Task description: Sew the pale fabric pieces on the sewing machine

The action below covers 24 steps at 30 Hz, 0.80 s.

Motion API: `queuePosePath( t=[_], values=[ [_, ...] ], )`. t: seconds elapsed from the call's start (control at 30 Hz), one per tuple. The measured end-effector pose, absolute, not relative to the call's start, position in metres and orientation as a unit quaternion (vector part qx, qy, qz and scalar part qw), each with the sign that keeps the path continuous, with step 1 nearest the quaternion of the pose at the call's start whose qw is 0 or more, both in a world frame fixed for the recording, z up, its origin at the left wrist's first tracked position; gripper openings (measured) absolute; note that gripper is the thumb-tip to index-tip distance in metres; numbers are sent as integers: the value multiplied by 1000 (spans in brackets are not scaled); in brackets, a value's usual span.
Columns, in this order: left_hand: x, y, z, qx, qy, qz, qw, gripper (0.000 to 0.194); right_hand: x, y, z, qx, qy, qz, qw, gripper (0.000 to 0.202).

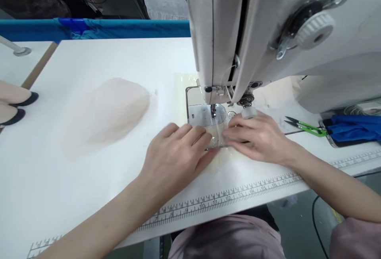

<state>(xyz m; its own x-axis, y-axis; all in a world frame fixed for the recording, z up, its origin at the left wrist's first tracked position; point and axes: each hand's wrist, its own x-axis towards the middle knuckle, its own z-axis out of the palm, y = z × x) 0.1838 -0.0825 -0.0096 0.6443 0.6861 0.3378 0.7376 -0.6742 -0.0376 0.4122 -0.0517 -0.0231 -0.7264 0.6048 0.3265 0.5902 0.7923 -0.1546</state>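
Head view: feeding a sheer strip point(218, 132) toward the needle point(213, 110) of the sewing machine point(238, 33), probably; next calls for steady, even guiding. Left hand point(175, 152) flat, fingers pressing the strip's left edge; right hand point(258, 136) flat, fingertips pinning its right side. Pale fabric pile point(107, 110) well apart leftward; snips point(306, 126) near right.

The hands point(214, 148) hide the sheer fabric point(218, 134) beneath them; the needle point(213, 112) is too small.
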Motion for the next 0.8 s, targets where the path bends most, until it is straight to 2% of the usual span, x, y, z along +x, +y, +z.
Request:
queuePosePath(
  t=[0.1, 0.17, 0.23, 0.4, 0.53, 0.63, 0.73, 0.8],
  values=[
    [181, -94, -1, -918, -391, -67, 1, 22, 415, -55, -12, -304, -927, 188, 110, 12],
    [181, -99, 0, -917, -397, -30, -19, 12, 415, -56, -9, -317, -915, 234, 86, 11],
    [181, -100, 0, -903, -425, -30, -50, 16, 415, -57, -8, -335, -902, 256, 95, 14],
    [180, -88, 9, -832, -504, -95, -213, 21, 413, -58, -9, -378, -864, 294, 156, 9],
    [182, -72, 11, -845, -478, -87, -223, 15, 409, -59, -16, -366, -889, 228, 153, 10],
    [187, -58, 6, -853, -461, -86, -228, 24, 407, -59, -25, -359, -894, 141, 228, 23],
    [191, -44, 2, -845, -452, -97, -270, 20, 406, -55, -33, -378, -868, 59, 317, 25],
    [191, -37, 1, -849, -442, -110, -268, 27, 405, -52, -34, -394, -854, 40, 337, 25]
  ],
)
